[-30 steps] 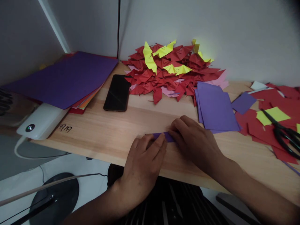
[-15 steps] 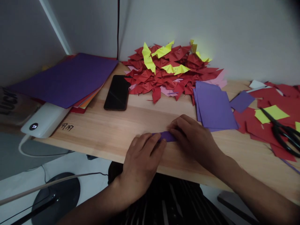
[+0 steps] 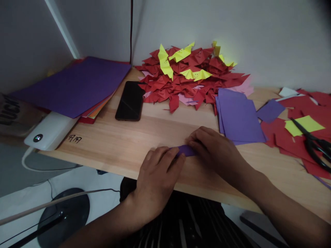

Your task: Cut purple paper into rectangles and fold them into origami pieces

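Observation:
A small folded piece of purple paper (image 3: 186, 150) lies on the wooden table between my two hands. My left hand (image 3: 159, 174) presses its left end, with the fingers curled close together over it. At the other end my right hand (image 3: 213, 148) is closed, thumb and fingers pinching the paper's edge. Both ends of the paper are hidden under my fingers. Just beyond my right hand sits a stack of purple paper sheets (image 3: 240, 117).
Folded red and yellow paper shapes (image 3: 191, 74) are heaped against the wall. A phone (image 3: 130, 101), a white power bank (image 3: 51, 132) and large purple sheets (image 3: 85, 86) are on the left. Black scissors (image 3: 314, 141) rest on red paper scraps (image 3: 292, 141) at the right.
The view has shifted very slightly. Both hands stay on the purple paper in nearly the same pose.

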Demonstrator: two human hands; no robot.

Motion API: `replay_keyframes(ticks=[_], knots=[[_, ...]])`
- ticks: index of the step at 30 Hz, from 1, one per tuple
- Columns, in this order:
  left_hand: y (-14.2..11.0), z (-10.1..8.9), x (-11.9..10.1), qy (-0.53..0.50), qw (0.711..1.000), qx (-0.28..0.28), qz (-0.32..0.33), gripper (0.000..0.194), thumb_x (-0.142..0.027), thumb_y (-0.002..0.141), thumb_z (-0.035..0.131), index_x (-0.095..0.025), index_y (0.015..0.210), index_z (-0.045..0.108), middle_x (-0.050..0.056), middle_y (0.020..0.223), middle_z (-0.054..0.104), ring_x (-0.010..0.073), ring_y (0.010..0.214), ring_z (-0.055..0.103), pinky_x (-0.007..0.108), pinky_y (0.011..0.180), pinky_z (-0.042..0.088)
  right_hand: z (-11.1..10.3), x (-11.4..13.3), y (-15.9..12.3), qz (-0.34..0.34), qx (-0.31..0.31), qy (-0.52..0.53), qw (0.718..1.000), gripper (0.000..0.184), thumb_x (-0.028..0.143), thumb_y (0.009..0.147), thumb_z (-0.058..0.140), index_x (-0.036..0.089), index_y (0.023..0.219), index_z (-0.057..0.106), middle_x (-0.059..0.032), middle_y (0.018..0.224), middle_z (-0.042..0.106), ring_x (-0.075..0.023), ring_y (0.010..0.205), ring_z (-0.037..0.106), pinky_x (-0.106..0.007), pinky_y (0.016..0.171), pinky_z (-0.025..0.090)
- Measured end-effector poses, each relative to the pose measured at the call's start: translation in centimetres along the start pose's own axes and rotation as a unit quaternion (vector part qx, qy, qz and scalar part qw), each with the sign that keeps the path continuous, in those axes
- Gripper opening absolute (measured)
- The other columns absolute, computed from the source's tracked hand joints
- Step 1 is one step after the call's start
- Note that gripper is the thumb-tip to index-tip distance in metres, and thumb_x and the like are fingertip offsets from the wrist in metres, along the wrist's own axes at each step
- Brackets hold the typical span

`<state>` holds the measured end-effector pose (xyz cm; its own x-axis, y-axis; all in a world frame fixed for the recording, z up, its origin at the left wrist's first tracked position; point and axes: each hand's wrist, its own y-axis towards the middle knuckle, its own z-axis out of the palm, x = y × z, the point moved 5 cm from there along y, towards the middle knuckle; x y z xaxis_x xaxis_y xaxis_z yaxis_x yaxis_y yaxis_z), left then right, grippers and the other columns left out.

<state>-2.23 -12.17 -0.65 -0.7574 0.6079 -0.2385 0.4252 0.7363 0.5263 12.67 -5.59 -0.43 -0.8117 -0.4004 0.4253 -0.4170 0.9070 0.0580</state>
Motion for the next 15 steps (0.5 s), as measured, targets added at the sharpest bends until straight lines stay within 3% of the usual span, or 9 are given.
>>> replay_keyframes(ticks=[9,15], knots=[[0.0,0.1,0.0,-0.007,1.000,0.007,0.000,0.022,-0.011,0.087,0.061,-0.015,0.108,0.068,0.006,0.107,0.071,0.0228,0.099,0.057,0.038,0.083,0.049,0.1,0.8,0.2,-0.089,0.010,-0.106,0.990,0.019,0.016,0.096,0.046,0.018,0.082,0.058,-0.0037,0.081,0.061,-0.0194,0.074,0.057,-0.033,0.070,0.036],[0.0,0.1,-0.1,0.013,0.999,0.031,0.015,0.024,-0.010,0.087,0.060,-0.014,0.110,0.067,0.009,0.123,0.067,0.0233,0.101,0.056,0.038,0.082,0.049,0.1,1.2,0.1,-0.097,0.005,-0.135,0.986,0.021,0.015,0.097,0.045,0.019,0.081,0.058,-0.0038,0.080,0.062,-0.0194,0.073,0.056,-0.033,0.069,0.035]])
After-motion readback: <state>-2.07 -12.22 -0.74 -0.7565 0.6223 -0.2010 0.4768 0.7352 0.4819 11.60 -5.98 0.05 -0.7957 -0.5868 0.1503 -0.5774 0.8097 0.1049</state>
